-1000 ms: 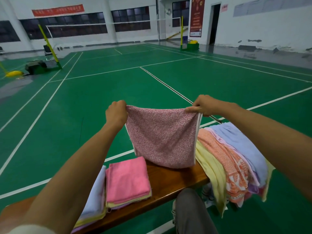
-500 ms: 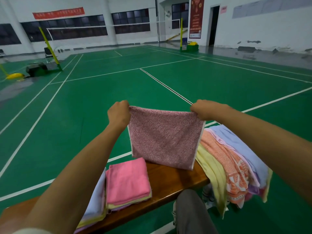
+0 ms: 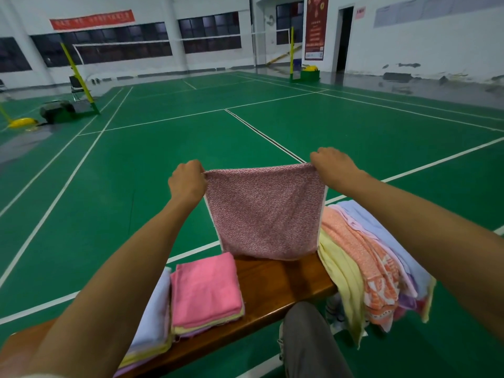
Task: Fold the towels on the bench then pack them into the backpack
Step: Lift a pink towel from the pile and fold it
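Speckled pink towel point(image 3: 266, 211) hangs stretched above the wooden bench point(image 3: 275, 285), lower edge at the seat. Left hand point(image 3: 186, 181) pinches its top left corner in curled fingers; right hand point(image 3: 334, 166) pinches the top right corner. Folded pink stack point(image 3: 206, 290) lies on the bench to the left; unfolded towels point(image 3: 362, 266) drape over the right end.

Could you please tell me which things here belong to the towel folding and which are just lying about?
Job: speckled towel held by left hand and right hand; folded stacks; unfolded pile; bench.
Lying about: net posts; chair; wall banners.
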